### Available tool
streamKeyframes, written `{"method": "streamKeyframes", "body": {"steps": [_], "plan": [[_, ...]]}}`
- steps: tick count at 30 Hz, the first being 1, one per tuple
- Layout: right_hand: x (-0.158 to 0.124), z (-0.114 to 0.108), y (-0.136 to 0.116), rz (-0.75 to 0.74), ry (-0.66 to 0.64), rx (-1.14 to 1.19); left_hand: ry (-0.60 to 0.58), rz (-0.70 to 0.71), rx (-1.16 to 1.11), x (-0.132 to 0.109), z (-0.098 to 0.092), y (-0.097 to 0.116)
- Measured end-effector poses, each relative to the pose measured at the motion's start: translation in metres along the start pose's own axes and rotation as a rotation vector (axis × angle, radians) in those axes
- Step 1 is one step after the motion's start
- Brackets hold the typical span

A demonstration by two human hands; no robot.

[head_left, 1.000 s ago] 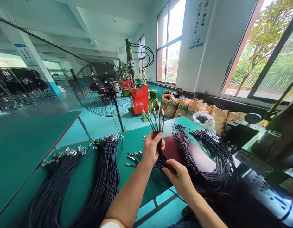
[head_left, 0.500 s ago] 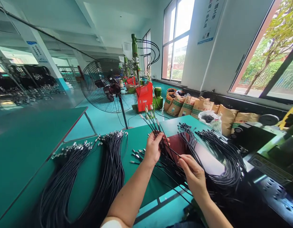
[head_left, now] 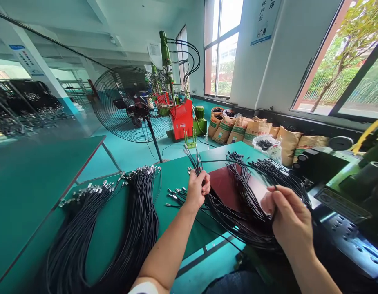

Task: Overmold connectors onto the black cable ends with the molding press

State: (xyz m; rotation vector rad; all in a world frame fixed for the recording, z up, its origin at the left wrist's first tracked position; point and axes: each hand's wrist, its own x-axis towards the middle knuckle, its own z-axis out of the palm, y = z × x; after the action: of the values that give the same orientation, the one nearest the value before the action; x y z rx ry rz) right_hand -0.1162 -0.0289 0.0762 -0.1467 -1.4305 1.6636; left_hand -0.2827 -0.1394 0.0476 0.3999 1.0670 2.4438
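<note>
My left hand (head_left: pixel 199 187) is wrapped round several black cables (head_left: pixel 193 160) whose metal-tipped ends stick up above the fist. To the right, my right hand (head_left: pixel 288 210) pinches a single black cable (head_left: pixel 228 161), which arches across from near the left fist. Under both hands a loose heap of cables (head_left: pixel 238 226) trails over the table's near edge. More metal-tipped ends (head_left: pixel 176 194) lie just left of my left wrist. Two further cable bundles, one folded (head_left: pixel 242 175) and one curved (head_left: pixel 279 173), rest on the right side of the green table (head_left: pixel 172 177).
Two thick bundles of cables with metal ends (head_left: pixel 142 196) (head_left: pixel 87 212) lie on the left. A machine with a metal plate (head_left: pixel 345 228) stands close at right. Beyond the table are a large fan (head_left: pixel 133 106), a red machine (head_left: pixel 182 120) and filled sacks (head_left: pixel 238 130).
My right hand has moved right and toward me, drawing one cable out from the left fist into a wide arch. The left hand keeps its hold, and the view has shifted slightly.
</note>
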Motion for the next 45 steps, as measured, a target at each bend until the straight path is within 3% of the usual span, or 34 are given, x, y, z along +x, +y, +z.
{"method": "streamKeyframes", "body": {"steps": [4,6,8,12,15,18,21,24,29,34,38,41,43,45], "plan": [[0.007,-0.003,-0.007,0.004,0.075,0.088,0.156,0.081,-0.075,0.001,-0.015,-0.011],[0.012,-0.002,0.005,0.01,0.056,0.011,0.215,0.11,-0.122,-0.007,-0.021,-0.011],[0.016,0.002,0.024,0.014,0.0,-0.116,0.199,0.095,-0.145,-0.021,-0.021,-0.004],[0.019,0.021,0.059,0.075,-0.362,-0.434,0.005,0.03,-0.146,-0.056,-0.003,0.02],[0.019,0.032,0.055,0.064,-0.523,-0.555,-0.18,-0.075,-0.118,-0.076,0.014,0.032],[0.017,0.022,0.016,0.249,-0.675,-0.191,-0.415,-0.295,-0.076,-0.092,0.031,0.021],[0.007,-0.008,-0.033,0.421,-0.806,0.147,-0.632,-0.54,-0.026,-0.111,0.054,-0.008],[-0.017,-0.05,-0.068,0.456,-0.621,0.093,-0.746,-0.695,0.016,-0.136,0.085,-0.043],[-0.067,-0.125,-0.109,0.326,-0.072,-0.001,-0.902,-0.883,0.218,-0.183,0.132,-0.1],[-0.113,-0.184,-0.148,0.245,0.349,-0.2,-1.123,-0.87,0.458,-0.217,0.166,-0.148],[-0.15,-0.21,-0.144,0.201,0.51,-0.246,-1.259,-0.771,0.512,-0.231,0.186,-0.174],[-0.176,-0.221,-0.128,0.274,0.509,-0.147,-1.306,-0.704,0.557,-0.238,0.195,-0.188],[-0.188,-0.228,-0.122,0.313,0.476,-0.073,-1.35,-0.728,0.582,-0.241,0.197,-0.196],[-0.194,-0.237,-0.126,0.233,0.478,-0.051,-1.383,-0.811,0.609,-0.243,0.197,-0.201]]}}
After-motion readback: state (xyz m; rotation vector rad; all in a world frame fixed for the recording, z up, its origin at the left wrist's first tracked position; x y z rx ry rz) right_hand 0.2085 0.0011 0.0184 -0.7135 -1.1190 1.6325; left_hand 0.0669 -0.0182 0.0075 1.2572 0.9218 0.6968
